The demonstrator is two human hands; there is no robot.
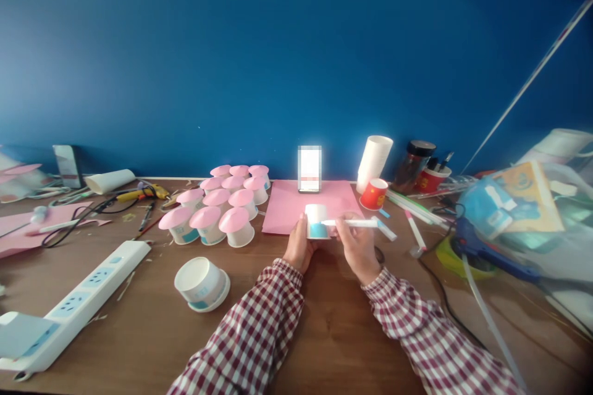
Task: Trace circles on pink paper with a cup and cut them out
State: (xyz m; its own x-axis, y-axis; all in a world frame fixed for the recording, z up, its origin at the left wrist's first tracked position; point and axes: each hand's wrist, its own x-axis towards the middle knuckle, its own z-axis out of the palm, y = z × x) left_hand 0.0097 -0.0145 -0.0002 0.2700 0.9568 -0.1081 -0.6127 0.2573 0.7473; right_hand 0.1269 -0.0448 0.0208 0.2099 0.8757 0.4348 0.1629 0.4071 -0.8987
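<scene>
My left hand (299, 245) is closed around the side of a white paper cup (316, 215) turned upside down, with a light blue patch low on its wall. Between the fingers of my right hand (356, 248) is a white marker pen (354, 223), its tip touching or very close to the blue patch. Both hands are just in front of a sheet of pink paper (282, 200). To the left stand several upturned cups topped with shallow pink cones (205, 216). Closer to me, a bare upturned paper cup (199, 282) rests on the table.
A phone (309, 168) stands upright behind the pink paper. Right of it are a stack of white cups (374, 159), a red cup (374, 194) and a dark-lidded jar (414, 163). A blue glue gun (495, 256) lies far right, a white power strip (88, 296) left.
</scene>
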